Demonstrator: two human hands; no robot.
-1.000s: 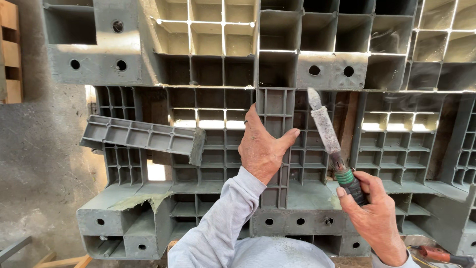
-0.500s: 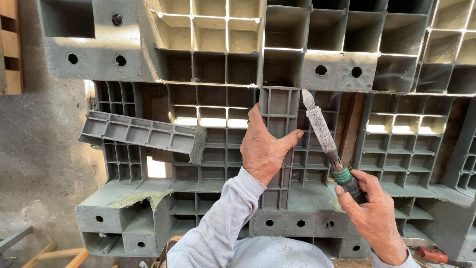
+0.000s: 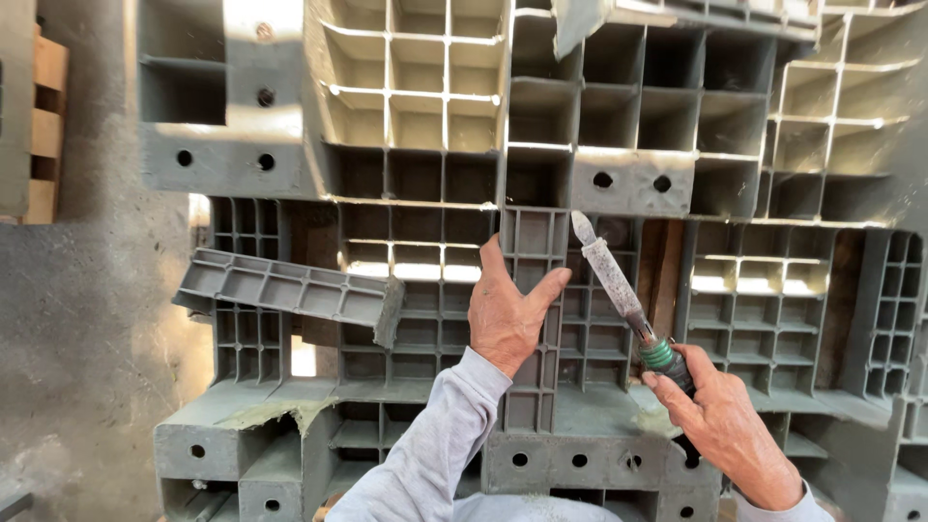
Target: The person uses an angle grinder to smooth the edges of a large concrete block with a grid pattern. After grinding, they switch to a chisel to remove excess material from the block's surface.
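A grey plastic pallet (image 3: 416,155) with a grid of ribs stands on edge and fills the view. My left hand (image 3: 510,314) lies flat against its central ribbed strip (image 3: 534,242), fingers closed together, thumb out. My right hand (image 3: 720,425) grips the green-collared handle of a long tool (image 3: 611,273) with a worn, dirty metal shaft. The shaft points up and left, its tip just right of the strip, near my left thumb. A broken-off ribbed piece (image 3: 290,290) hangs tilted at the pallet's left side.
A second grey pallet section (image 3: 822,193) continues to the right. A concrete floor (image 3: 87,338) lies at the left, with wooden boards (image 3: 43,126) at the far left edge. Round holes dot the pallet's blocks along the bottom (image 3: 580,461).
The view has shifted slightly, with the pallet lower in frame. Both hands and the tool hold nearly the same pose against the pallet.
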